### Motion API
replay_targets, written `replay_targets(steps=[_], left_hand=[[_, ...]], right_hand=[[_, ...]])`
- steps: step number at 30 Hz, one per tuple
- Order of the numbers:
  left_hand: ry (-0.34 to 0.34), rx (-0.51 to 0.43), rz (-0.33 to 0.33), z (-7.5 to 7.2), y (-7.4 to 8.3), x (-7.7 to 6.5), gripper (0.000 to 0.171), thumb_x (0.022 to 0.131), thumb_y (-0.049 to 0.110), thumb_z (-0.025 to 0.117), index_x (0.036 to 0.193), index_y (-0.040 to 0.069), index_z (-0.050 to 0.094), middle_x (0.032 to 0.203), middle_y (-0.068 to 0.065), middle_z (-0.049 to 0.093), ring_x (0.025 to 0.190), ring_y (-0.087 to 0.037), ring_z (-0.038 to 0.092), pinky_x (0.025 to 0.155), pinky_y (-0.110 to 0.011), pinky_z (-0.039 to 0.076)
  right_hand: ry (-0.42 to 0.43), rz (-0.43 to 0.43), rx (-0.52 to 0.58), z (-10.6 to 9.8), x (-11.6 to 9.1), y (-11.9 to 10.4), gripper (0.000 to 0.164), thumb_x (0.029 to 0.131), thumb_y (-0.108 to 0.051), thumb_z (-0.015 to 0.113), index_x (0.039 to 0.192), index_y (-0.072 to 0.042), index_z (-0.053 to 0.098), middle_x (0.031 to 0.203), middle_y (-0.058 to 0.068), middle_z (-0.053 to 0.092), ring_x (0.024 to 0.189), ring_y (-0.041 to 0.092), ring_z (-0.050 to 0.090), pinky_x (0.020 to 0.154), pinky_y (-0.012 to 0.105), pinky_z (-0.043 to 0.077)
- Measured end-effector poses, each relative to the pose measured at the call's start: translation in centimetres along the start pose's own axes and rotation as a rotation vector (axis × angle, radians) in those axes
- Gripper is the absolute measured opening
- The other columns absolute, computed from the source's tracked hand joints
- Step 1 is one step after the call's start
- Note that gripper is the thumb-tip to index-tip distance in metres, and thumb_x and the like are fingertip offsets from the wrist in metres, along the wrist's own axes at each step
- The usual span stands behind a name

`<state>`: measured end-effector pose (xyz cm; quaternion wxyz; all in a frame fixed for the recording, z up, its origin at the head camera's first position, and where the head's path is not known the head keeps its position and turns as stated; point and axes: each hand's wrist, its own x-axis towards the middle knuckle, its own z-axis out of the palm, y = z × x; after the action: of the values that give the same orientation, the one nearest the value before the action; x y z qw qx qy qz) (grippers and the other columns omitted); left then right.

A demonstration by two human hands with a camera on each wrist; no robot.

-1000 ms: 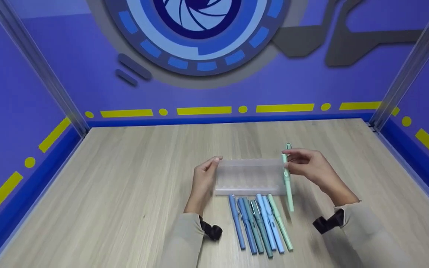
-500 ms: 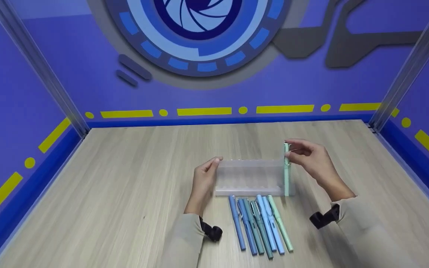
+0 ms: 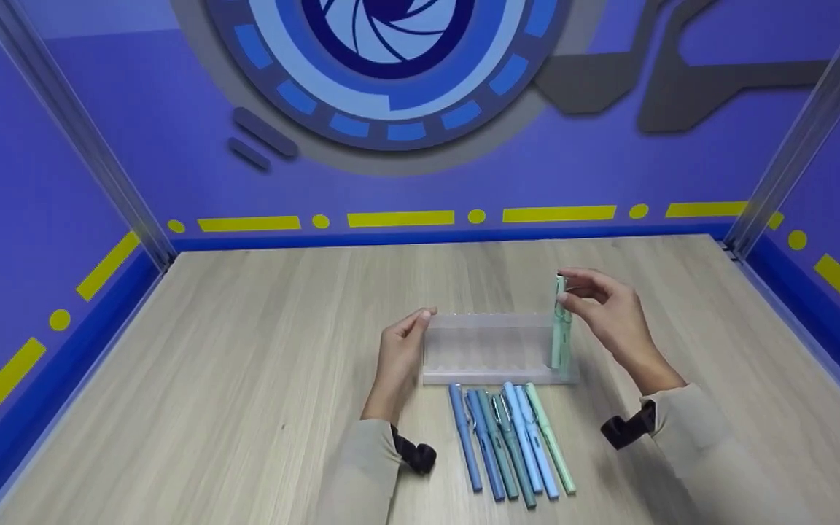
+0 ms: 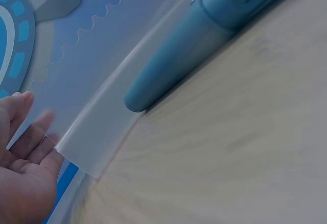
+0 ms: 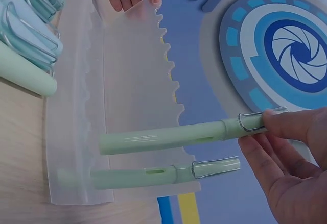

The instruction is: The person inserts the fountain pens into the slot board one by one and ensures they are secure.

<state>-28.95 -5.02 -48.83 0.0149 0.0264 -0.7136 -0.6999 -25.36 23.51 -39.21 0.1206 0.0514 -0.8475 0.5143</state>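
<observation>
My right hand point(image 3: 613, 313) pinches a light green pen point(image 5: 163, 138) near its clip end, between thumb and fingers. The pen stands upright over the right end of a translucent pen stand point(image 3: 489, 343) with a notched back edge. Close beside it, a second light green pen point(image 5: 138, 178) stands in the rack's end place, its lower tip behind the front lip. In the right wrist view the held pen's lower end is in front of the back panel, above the lip. My left hand point(image 3: 399, 350) grips the stand's left edge, thumb at the upper corner.
In front of the stand several pens lie side by side on the wooden table point(image 3: 245, 379): blue pens point(image 3: 466, 437), teal pens point(image 3: 513, 452), light blue pens point(image 3: 533, 445) and a light green pen point(image 3: 551, 441). Blue panels point(image 3: 391, 189) enclose the table.
My right hand has raised the held pen from in front of the stand and brought it upright, just left of the standing pen. The left hand and the stand have stayed put.
</observation>
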Motion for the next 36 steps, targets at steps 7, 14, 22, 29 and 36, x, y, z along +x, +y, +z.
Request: replay_targets(steps=[7,14,22,29,36], left_hand=[[0.002,-0.006,0.056,0.0,-0.2,-0.1,0.035,0.095,0.04,0.058,0.117,0.015,0.069,0.131,-0.003,0.062,0.132,-0.02,0.05,0.114,-0.036,0.038],[0.017,-0.008,0.036,0.0,-0.1,-0.1,0.032,0.095,0.039,0.059,0.115,0.017,0.07,0.132,-0.001,0.062,0.132,-0.019,0.05,0.113,-0.035,0.039],[0.015,-0.01,0.023,0.0,-0.2,-0.1,0.033,0.094,0.041,0.059,0.115,0.018,0.07,0.132,-0.001,0.061,0.132,-0.018,0.049,0.114,-0.034,0.038],[0.011,-0.011,0.028,0.1,-0.1,-0.1,0.033,0.094,0.041,0.058,0.116,0.018,0.07,0.132,0.0,0.062,0.132,-0.018,0.05,0.113,-0.034,0.038],[0.012,-0.002,0.019,0.1,-0.1,-0.1,0.033,0.095,0.041,0.058,0.116,0.018,0.07,0.131,0.0,0.062,0.132,-0.019,0.049,0.114,-0.036,0.037]], right_hand=[[0.018,-0.009,0.022,0.5,0.0,0.4,0.036,0.09,-0.015,0.067,0.125,-0.009,0.062,0.113,0.014,0.066,0.091,-0.004,0.06,0.078,0.009,0.05],[0.013,0.0,-0.019,1.0,0.0,1.2,0.034,0.09,-0.013,0.067,0.124,-0.009,0.063,0.111,0.013,0.067,0.089,-0.006,0.059,0.075,0.009,0.051],[-0.005,0.026,-0.063,1.2,-0.3,1.4,0.036,0.091,-0.017,0.067,0.126,-0.01,0.062,0.113,0.012,0.066,0.096,0.002,0.06,0.077,0.008,0.049],[-0.013,0.038,-0.078,1.3,-0.4,1.6,0.036,0.091,-0.016,0.067,0.127,-0.011,0.062,0.113,0.011,0.066,0.103,0.018,0.062,0.077,0.008,0.049],[-0.005,-0.026,-0.135,1.2,-0.4,1.7,0.035,0.089,-0.011,0.068,0.124,-0.008,0.064,0.112,0.012,0.068,0.103,0.024,0.064,0.076,0.004,0.047]])
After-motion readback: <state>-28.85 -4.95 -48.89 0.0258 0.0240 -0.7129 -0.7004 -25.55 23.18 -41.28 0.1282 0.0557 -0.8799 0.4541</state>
